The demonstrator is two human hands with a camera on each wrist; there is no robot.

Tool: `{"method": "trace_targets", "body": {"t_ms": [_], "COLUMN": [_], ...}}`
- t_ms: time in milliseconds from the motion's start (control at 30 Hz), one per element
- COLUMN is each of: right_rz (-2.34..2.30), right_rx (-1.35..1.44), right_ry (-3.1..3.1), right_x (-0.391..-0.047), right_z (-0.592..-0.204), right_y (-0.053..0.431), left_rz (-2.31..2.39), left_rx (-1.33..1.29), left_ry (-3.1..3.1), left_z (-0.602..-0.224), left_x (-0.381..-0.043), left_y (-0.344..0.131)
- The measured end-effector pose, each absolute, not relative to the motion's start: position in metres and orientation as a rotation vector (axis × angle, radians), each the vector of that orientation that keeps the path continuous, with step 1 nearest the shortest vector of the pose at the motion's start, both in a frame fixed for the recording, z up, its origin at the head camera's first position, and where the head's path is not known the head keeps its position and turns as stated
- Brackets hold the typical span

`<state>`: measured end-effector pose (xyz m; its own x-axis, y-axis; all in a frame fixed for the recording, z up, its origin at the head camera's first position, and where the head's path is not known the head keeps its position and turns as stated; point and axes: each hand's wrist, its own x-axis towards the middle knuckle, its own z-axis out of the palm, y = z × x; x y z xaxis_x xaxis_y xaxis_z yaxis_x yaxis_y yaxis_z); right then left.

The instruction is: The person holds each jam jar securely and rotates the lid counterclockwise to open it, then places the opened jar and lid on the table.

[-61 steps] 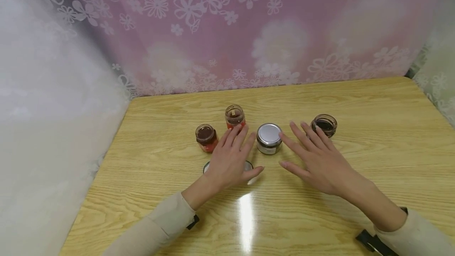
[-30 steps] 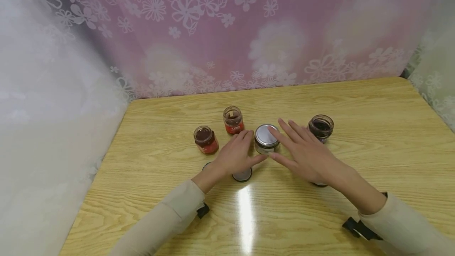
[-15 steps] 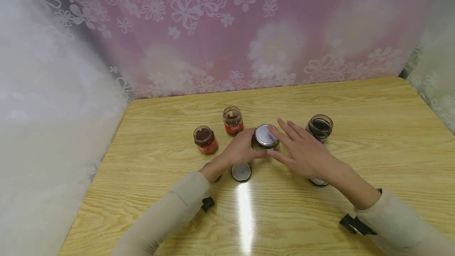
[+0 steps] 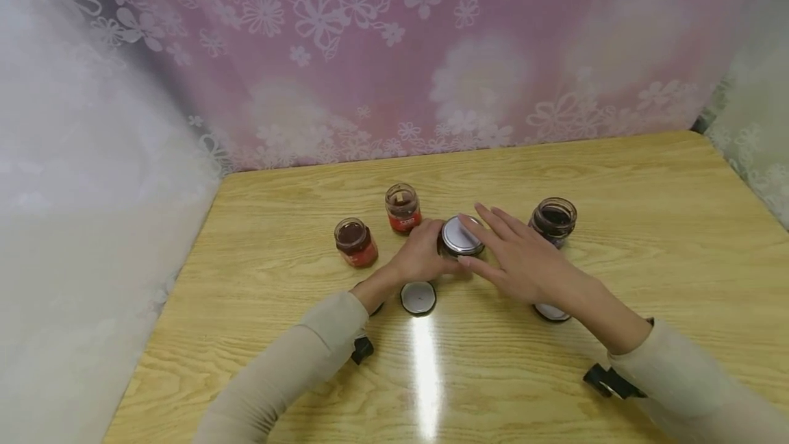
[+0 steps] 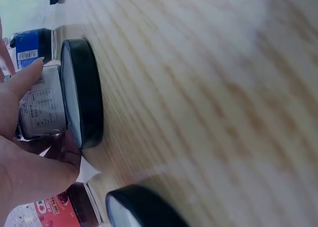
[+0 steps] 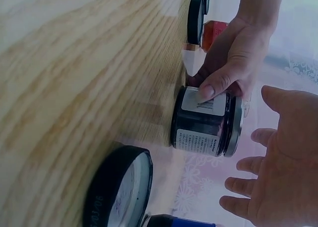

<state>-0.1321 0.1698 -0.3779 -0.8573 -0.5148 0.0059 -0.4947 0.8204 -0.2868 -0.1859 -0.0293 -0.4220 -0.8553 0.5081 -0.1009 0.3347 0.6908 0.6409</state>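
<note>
A dark glass jar (image 6: 198, 118) with a white label stands in the middle of the table, its silver lid (image 4: 461, 235) on. My left hand (image 4: 422, 255) grips the jar's side, the thumb lying across the label in the right wrist view. My right hand (image 4: 527, 262) hovers just to the right of the lid and partly over it in the head view, fingers spread and fairly straight. In the right wrist view a gap shows between the right fingers (image 6: 243, 186) and the lid. What the jar holds cannot be made out.
Two lidless red-label jars (image 4: 356, 244) stand to the left and behind. Beyond my right hand is a lidless dark jar (image 4: 555, 218), blue-labelled in the left wrist view. Loose lids lie nearer on the wood table: one centre (image 4: 418, 298), one right (image 4: 553, 312), one mostly hidden by my left wrist.
My left hand has moved right from above the loose lids and taken hold of the closed jar. My right hand has shifted left toward its lid, fingers still spread.
</note>
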Motion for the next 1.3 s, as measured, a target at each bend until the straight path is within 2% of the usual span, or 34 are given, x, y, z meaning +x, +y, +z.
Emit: {"method": "trace_targets", "body": {"t_ms": [733,1300], "right_rz": [-0.445,-0.609], "right_rx": [-0.789,-0.787], "right_ry": [2.905,2.979], "right_x": [-0.133,-0.128], "right_z": [-0.382,-0.368], "right_y": [0.173,0.177], "left_rz": [0.864,1.071], "left_rx": [0.68,0.666], "left_ry": [2.705,2.706], "left_z": [-0.426,-0.419], "left_x": [-0.188,-0.182], "left_y": [-0.024,-0.031]}}
